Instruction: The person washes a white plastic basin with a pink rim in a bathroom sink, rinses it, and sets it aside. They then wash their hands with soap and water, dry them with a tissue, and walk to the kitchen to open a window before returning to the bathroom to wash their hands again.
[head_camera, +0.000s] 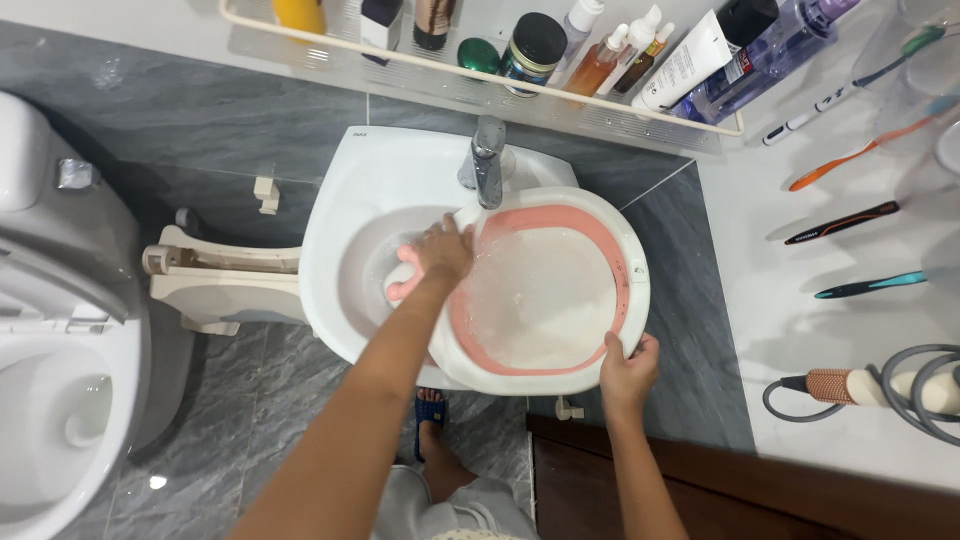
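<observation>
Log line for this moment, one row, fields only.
left hand: on pink sponge at basin rim | right hand: grips pink-and-white basin near edge | basin: tilted in sink under tap

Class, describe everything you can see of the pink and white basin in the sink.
The basin is an oval tub, apparently plastic, with a white rim and pink inner wall. It holds cloudy water and rests tilted across the white sink, under the metal tap. The right hand grips its near rim; the left hand reaches over its far left edge.
</observation>
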